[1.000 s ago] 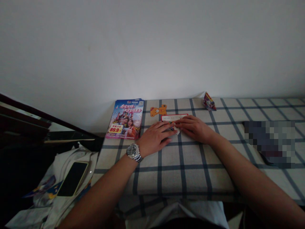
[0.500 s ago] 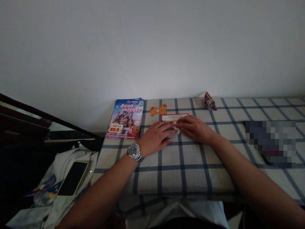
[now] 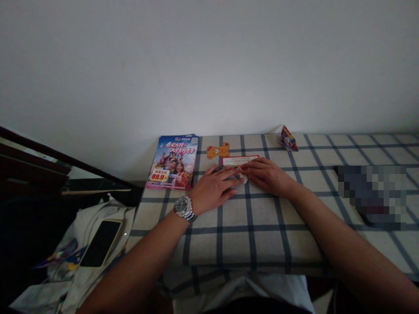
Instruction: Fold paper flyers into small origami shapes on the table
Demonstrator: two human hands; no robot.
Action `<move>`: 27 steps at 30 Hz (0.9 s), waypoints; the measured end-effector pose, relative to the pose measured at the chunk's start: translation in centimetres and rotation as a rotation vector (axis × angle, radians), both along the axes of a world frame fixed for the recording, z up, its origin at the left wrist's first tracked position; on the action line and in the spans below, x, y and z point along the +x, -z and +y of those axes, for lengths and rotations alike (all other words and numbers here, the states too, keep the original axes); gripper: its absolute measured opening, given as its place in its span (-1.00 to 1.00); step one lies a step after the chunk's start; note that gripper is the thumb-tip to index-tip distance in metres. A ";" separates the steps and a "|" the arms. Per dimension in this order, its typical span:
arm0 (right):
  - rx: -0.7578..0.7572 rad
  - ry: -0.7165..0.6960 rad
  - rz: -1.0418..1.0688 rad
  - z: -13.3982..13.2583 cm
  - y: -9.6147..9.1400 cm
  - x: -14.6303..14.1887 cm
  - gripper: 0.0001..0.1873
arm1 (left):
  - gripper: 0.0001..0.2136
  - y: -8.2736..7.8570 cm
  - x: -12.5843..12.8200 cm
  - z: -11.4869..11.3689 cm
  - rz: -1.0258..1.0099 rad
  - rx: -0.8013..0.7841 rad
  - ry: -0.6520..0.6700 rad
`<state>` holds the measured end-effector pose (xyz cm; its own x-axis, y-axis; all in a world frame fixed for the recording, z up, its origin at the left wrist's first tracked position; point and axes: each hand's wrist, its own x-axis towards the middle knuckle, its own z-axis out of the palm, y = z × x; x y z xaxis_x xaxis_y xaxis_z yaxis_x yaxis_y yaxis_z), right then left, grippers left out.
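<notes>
A printed sheet of paper (image 3: 240, 161), white with a red border, lies on the checked cloth, partly folded. Its near part, a small pale and coloured flap (image 3: 244, 175), shows between my hands. My left hand (image 3: 216, 185), with a metal watch on the wrist, rests on the paper's left side, fingers stretched out and a little apart. From the right, my right hand (image 3: 266, 176) has its fingertips closed on the paper near the flap. Its thumb is mostly hidden.
Left of my hands is a stack of colourful flyers (image 3: 173, 163). A bear-shaped cutout (image 3: 218, 151) lies behind the paper. A folded paper triangle (image 3: 288, 138) stands near the wall. Farther right is a blurred dark item (image 3: 369, 196). A phone (image 3: 101, 243) lies at lower left.
Almost nothing differs. The fingers of both hands have shifted slightly on the paper, and a bit more of the pale flap shows between them.
</notes>
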<state>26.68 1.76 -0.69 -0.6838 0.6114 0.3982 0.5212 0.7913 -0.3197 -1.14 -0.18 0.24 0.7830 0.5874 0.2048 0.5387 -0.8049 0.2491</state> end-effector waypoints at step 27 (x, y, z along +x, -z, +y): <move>-0.011 -0.018 0.006 0.1 -0.1 0.1 -0.65 | -0.63 -0.7 -0.1 -0.4 0.113 0.001 0.014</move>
<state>26.75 1.82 -0.57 -0.6922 0.6035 0.3959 0.5049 0.7968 -0.3319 -1.27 -0.58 0.98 0.8094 0.5758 0.1154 0.5516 -0.8129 0.1869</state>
